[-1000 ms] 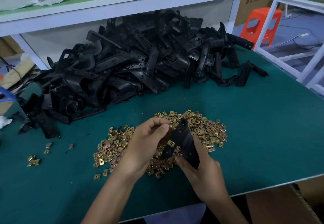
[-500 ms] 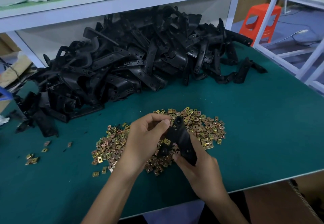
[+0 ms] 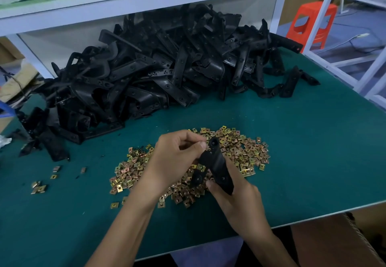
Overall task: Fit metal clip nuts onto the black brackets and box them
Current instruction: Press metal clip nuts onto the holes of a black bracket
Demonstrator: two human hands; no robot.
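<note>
Above the brassy metal clip-nut heap (image 3: 242, 152), right hand (image 3: 240, 201) fingers clamp a long black plastic bracket (image 3: 217, 162); left hand (image 3: 175, 162) fingers pinch its top.

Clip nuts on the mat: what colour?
Brassy gold clip nuts, clearest in the head view.

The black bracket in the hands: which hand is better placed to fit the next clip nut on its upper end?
Left, probably. The left hand pinches the bracket at its upper end, over the pile of clip nuts; the right hand grips the lower end, steadying it.
</note>
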